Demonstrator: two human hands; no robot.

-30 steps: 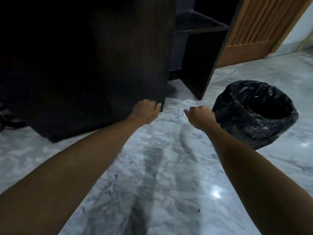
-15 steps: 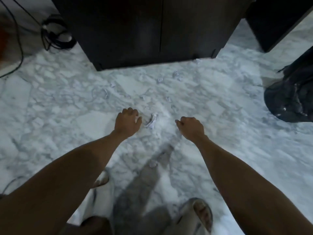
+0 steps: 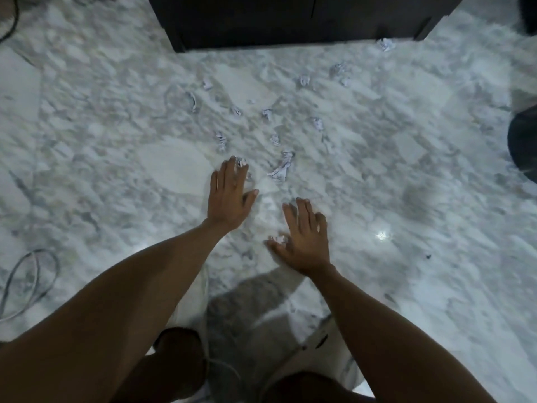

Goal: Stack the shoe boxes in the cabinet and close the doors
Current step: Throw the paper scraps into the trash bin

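Note:
The dark wooden cabinet point(image 3: 290, 21) fills the top edge of the view, its two doors closed with a thin seam between them. No shoe box is in sight. My left hand point(image 3: 231, 196) is stretched out flat over the marble floor, fingers straight, its fingertips at a small crumpled paper scrap point(image 3: 241, 162). My right hand point(image 3: 305, 237) is spread open lower and to the right, with another paper scrap point(image 3: 277, 239) just beside its thumb. Neither hand holds anything.
Several crumpled paper scraps point(image 3: 283, 170) lie scattered on the white marble floor point(image 3: 101, 141) between me and the cabinet. A black bin bag point(image 3: 523, 144) shows at the right edge. A grey cable loop point(image 3: 29, 280) lies at the left. My knees are at the bottom.
The view has tipped down from the cabinet door to the floor. Both hands, curled into fists before, have opened flat and dropped toward the paper scraps.

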